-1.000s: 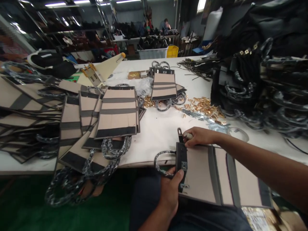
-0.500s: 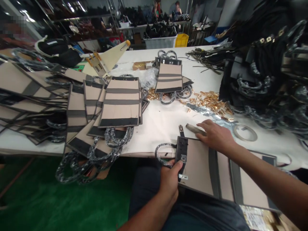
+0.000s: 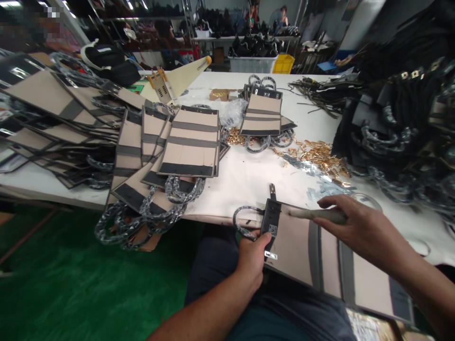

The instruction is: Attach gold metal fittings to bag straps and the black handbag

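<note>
A flat bag panel (image 3: 293, 244), beige with dark strips, lies across my lap and the table's front edge. My left hand (image 3: 251, 255) grips its left end, thumb on top beside a small metal plate (image 3: 272, 230). A second shiny plate (image 3: 270, 255) sits lower on the same black strip. From this end a plastic-wrapped handle (image 3: 239, 217) loops out to the left, and a short strap with a metal piece (image 3: 272, 189) sticks up. Above the panel, my right hand (image 3: 355, 225) is closed on a grey stick-like tool (image 3: 302, 214), its narrower end pointing left; its exact kind is unclear.
Stacked bag panels (image 3: 192, 137) with wrapped handles stand left, and a smaller stack (image 3: 263, 111) farther back. Gold metal pieces (image 3: 313, 154) and grey metal strips (image 3: 323, 189) are scattered right of centre. Black bag parts (image 3: 387, 118) pile at right. A tape ring (image 3: 368, 201) lies behind my right hand.
My right hand has picked up the grey tool from the table and brought it over the panel, nearer me. My left hand keeps its grip. The camera view has shifted slightly.
</note>
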`<state>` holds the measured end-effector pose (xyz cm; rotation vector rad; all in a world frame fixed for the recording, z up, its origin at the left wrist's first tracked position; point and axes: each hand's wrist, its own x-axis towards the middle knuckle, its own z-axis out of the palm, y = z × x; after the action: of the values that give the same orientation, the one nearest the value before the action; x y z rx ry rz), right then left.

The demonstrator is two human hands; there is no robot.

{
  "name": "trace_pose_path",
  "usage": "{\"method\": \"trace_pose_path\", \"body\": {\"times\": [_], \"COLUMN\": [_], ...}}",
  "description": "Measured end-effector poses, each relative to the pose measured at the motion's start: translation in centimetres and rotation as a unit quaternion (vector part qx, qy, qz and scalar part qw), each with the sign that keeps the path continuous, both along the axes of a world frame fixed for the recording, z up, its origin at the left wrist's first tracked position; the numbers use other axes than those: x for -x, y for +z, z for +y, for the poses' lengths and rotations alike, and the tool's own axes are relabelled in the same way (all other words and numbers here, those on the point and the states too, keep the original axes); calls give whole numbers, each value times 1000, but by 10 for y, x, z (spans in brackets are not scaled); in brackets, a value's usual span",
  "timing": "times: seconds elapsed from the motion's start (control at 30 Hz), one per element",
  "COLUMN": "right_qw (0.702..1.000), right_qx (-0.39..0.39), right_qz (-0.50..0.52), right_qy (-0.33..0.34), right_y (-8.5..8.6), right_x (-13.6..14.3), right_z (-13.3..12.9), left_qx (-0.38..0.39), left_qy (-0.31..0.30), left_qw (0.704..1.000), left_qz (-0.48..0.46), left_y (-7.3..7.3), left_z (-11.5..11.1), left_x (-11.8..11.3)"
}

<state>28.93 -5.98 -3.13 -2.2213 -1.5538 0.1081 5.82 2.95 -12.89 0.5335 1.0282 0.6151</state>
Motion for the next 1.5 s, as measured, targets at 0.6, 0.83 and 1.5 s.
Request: {"method": "trace_pose_path", "body": {"times": [0.6, 0.83, 1.5], "right_qw": [883, 965, 653], "right_qx": [-334, -259, -446], "right_qz": [308, 42, 611], "right_qy": [-116, -1, -45], "right_y": [-22, -24, -34], "right_x": [105, 86, 105], "right_z": [32, 14, 60], "left_qx": [22, 26, 63], "left_qy": [8, -18, -5], "left_qw": [1000, 1000, 998], "left_qz": [-15, -3, 5], "left_y": [9, 2, 10], "left_z": [1, 2, 6], "left_x": [-1, 0, -7]}}
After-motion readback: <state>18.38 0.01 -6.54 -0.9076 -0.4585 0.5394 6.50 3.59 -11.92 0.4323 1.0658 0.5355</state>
